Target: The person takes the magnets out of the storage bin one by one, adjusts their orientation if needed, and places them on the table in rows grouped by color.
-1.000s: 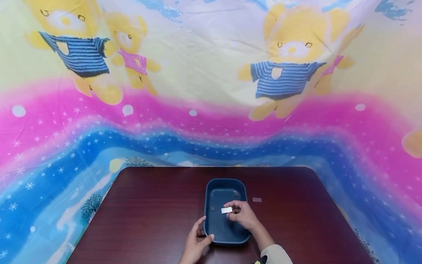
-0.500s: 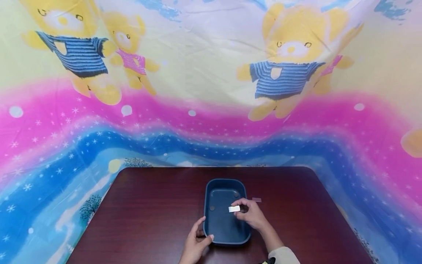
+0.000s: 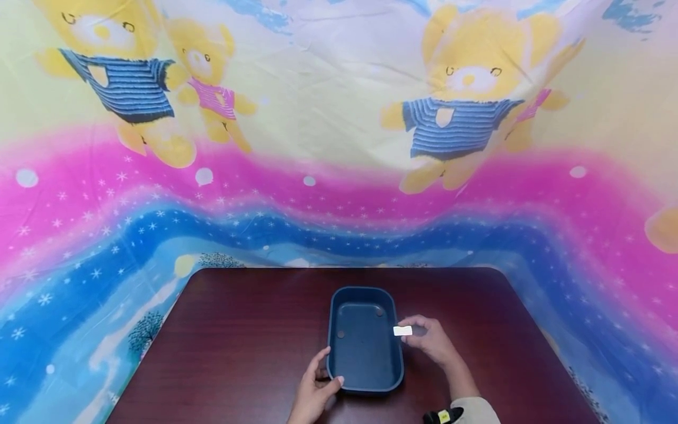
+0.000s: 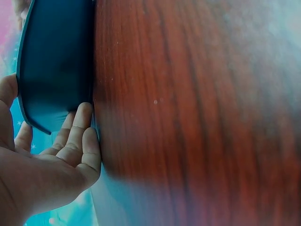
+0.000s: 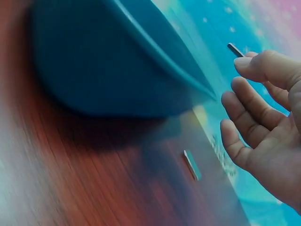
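Observation:
A dark blue box [image 3: 365, 353] with rounded corners and no lid stands on the table [image 3: 254, 341]. My left hand [image 3: 313, 386] holds its near left corner, thumb at the rim and fingers along the outer wall; the left wrist view shows the fingertips [image 4: 84, 110] low on that wall. At the box's right rim, my right hand [image 3: 431, 338] pinches a small flat rectangular piece [image 3: 402, 331], bright silvery from above, between thumb and fingers. Edge-on in the right wrist view, the piece [image 5: 235, 49] is thin and dark. The other right fingers are loosely bent.
A similar flat rectangular piece [image 5: 192, 165] lies on the table right of the box, hidden by my right hand in the head view. Two small round discs [image 3: 341, 334] show on the box floor. A cloth [image 3: 318, 118] printed with bears hangs behind the table.
My right hand has moved right with the flat piece, from above the box's middle to its right rim. The left hand and the box have stayed in place.

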{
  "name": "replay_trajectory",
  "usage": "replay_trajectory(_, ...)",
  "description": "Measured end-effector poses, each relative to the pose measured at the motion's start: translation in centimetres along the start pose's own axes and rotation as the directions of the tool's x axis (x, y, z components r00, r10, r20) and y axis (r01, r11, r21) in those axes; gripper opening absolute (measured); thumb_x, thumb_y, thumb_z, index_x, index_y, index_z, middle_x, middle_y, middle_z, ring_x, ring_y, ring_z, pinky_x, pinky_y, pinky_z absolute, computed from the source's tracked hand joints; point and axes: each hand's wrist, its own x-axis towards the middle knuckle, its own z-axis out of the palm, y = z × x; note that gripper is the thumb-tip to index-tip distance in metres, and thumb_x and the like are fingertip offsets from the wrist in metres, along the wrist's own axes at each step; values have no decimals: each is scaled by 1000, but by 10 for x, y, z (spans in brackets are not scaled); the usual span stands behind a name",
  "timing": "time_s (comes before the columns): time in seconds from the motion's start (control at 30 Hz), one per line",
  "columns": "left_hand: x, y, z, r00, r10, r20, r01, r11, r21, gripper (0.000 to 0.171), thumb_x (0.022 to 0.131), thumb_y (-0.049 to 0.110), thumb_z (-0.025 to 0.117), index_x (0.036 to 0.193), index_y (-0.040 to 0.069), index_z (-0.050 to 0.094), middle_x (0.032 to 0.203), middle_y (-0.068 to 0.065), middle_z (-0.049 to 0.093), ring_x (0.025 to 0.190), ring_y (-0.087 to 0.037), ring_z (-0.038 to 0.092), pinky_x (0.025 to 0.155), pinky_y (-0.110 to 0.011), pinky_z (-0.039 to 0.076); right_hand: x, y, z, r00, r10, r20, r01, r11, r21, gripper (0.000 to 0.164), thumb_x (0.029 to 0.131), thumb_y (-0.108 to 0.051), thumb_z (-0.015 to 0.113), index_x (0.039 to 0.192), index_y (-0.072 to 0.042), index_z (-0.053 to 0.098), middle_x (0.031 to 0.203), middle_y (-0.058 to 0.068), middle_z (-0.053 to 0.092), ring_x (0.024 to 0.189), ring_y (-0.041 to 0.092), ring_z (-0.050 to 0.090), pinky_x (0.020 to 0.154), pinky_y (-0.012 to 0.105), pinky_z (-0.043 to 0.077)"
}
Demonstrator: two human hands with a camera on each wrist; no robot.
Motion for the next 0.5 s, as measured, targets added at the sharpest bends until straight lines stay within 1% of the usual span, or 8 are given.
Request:
replay_trajectory(0.13, 0, 0, 0, 1000, 6, 0, -6, 1000, -8, 68, 82, 17, 71, 141, 13, 38, 88, -11, 56, 75, -21, 62, 65, -33, 50, -2, 9, -15, 998, 8, -55, -9, 1000, -11, 26, 75, 4, 72, 100, 6, 67, 106, 21, 62, 90, 21, 62, 71, 30, 51)
replay_trajectory(0.2, 0, 1, 0, 1000, 13, 3, -13, 1000, -6, 68, 83, 17, 71, 141, 12, 37, 88, -12, 56, 75, -21, 62, 65, -33, 50, -3, 14, -24, 996, 20, -85, -21, 1000, -17, 25, 75, 5, 72, 100, 6, 67, 103, 20, 64, 86, 21, 62, 69, 31, 51)
replay_trajectory(0.3, 0, 1, 0, 1000, 22, 4, -22, 1000, 9, 68, 82, 18, 72, 141, 12, 37, 88, -11, 58, 76, -21, 62, 65, -33, 50, -6, 21, -37, 992, 52, -117, -54, 998, -11, 26, 75, 5, 71, 101, 6, 66, 99, 19, 64, 80, 21, 62, 68, 33, 52)
replay_trajectory(0.37, 0, 2, 0, 1000, 27, 2, -27, 999, 21, 69, 82, 18, 72, 141, 12, 37, 88, -12, 59, 76, -21, 62, 65, -34, 50, -7, 26, -45, 985, 81, -149, -82, 997, -4, 28, 75, 5, 71, 102, 7, 66, 97, 17, 65, 78, 20, 62, 68, 32, 51)
replay_trajectory(0.5, 0, 1, 0, 1000, 15, 7, -15, 1000, 27, 69, 82, 20, 72, 141, 13, 37, 88, -11, 59, 76, -21, 62, 65, -35, 50, -8, 38, -61, 973, 129, -191, -130, 992, 7, 31, 76, 5, 70, 107, 8, 64, 99, 15, 64, 80, 19, 60, 69, 31, 50)
